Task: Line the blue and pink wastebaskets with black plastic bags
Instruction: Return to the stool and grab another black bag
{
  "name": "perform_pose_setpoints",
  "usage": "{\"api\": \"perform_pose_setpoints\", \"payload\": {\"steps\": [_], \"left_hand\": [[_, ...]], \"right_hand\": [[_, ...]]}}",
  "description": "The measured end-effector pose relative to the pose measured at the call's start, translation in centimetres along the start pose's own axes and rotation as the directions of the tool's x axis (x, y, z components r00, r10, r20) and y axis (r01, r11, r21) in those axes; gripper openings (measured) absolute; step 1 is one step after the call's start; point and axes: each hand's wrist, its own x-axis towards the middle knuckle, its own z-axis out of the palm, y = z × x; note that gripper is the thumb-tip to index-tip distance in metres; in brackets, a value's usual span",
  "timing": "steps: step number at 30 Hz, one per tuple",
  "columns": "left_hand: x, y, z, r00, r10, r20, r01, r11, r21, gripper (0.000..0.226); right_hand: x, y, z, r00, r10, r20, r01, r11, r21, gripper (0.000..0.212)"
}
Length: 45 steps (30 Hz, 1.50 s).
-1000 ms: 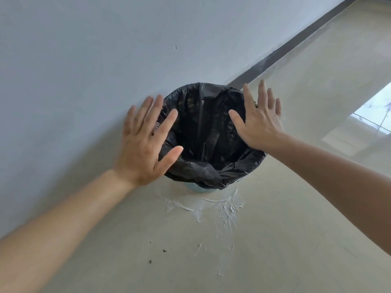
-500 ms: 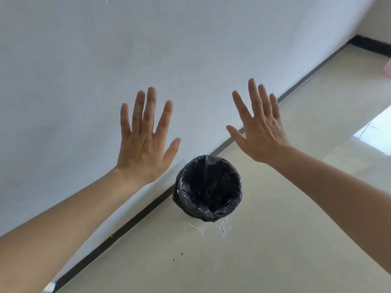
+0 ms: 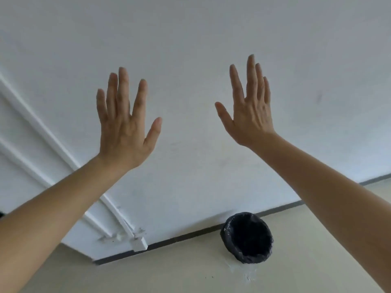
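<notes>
A wastebasket wrapped in a black plastic bag (image 3: 247, 237) stands on the floor against the wall, low and right of centre; the bag covers its rim and sides, so the basket's colour is hidden. My left hand (image 3: 124, 125) is raised in front of the wall, fingers spread, holding nothing. My right hand (image 3: 249, 111) is raised beside it, also spread and holding nothing. Both hands are well above the basket and far from it. No second wastebasket is in view.
A white wall (image 3: 190, 49) fills most of the view, with a dark skirting strip (image 3: 179, 240) along its foot. White cable conduits (image 3: 118, 216) run diagonally down the wall at the left. White smears (image 3: 247, 273) mark the beige floor (image 3: 148, 271) in front of the basket.
Both hands left the bag's rim and rose with fingers spread. The view pulled back and up, so the lined basket now looks small and low, and the conduits came into view.
</notes>
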Motion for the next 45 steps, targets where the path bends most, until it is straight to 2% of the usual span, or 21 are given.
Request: {"api": "perform_pose_setpoints", "payload": {"steps": [4, 7, 10, 13, 17, 20, 22, 25, 32, 38, 45], "left_hand": [[-9.5, -8.0, -9.5, 0.974, -0.169, 0.154, 0.124, 0.957, 0.263, 0.069], [-18.1, -14.1, -18.1, 0.911, -0.371, 0.179, 0.258, 0.853, 0.453, 0.068], [-27.2, -18.8, -28.2, 0.819, -0.57, 0.062, 0.432, 0.684, 0.588, 0.067], [-37.5, -22.1, -38.8, 0.711, -0.7, -0.067, 0.554, 0.5, 0.666, 0.067], [-50.7, -25.0, -52.2, 0.589, -0.772, -0.239, 0.627, 0.25, 0.737, 0.066], [-57.9, -25.6, -59.6, 0.477, -0.799, -0.366, 0.675, 0.066, 0.735, 0.066], [-61.8, -26.4, -63.2, 0.429, -0.806, -0.409, 0.69, 0.0, 0.724, 0.066], [-66.8, -28.8, -67.0, 0.395, -0.813, -0.427, 0.665, -0.068, 0.744, 0.065], [-76.7, -39.3, -70.0, 0.221, -0.84, -0.496, 0.7, -0.217, 0.68, 0.068], [-82.7, -56.3, -73.8, 0.196, -0.852, -0.486, 0.666, -0.248, 0.704, 0.069], [-90.3, -72.6, -81.6, 0.171, -0.856, -0.488, 0.614, -0.295, 0.732, 0.069]], "right_hand": [[1.9, -13.7, 1.1, 0.976, -0.206, 0.073, 0.187, 0.96, 0.207, 0.075], [1.9, -26.5, 0.4, 0.93, -0.364, 0.054, 0.32, 0.872, 0.369, 0.076], [0.1, -41.3, -2.4, 0.857, -0.515, -0.029, 0.458, 0.733, 0.503, 0.075], [-3.6, -56.9, -6.6, 0.759, -0.633, -0.15, 0.581, 0.557, 0.593, 0.074], [-10.3, -76.1, -14.0, 0.637, -0.719, -0.278, 0.67, 0.338, 0.661, 0.074], [-15.6, -87.0, -19.2, 0.531, -0.771, -0.352, 0.701, 0.165, 0.694, 0.074], [-18.5, -92.9, -21.8, 0.494, -0.778, -0.389, 0.687, 0.074, 0.723, 0.073], [-22.2, -100.4, -24.0, 0.424, -0.782, -0.456, 0.687, -0.049, 0.725, 0.071], [-27.6, -116.4, -21.0, 0.369, -0.797, -0.479, 0.657, -0.142, 0.741, 0.074], [-27.4, -134.0, -17.5, 0.36, -0.819, -0.447, 0.596, -0.166, 0.785, 0.074], [-27.2, -155.8, -19.2, 0.328, -0.851, -0.411, 0.536, -0.191, 0.822, 0.071]]}}
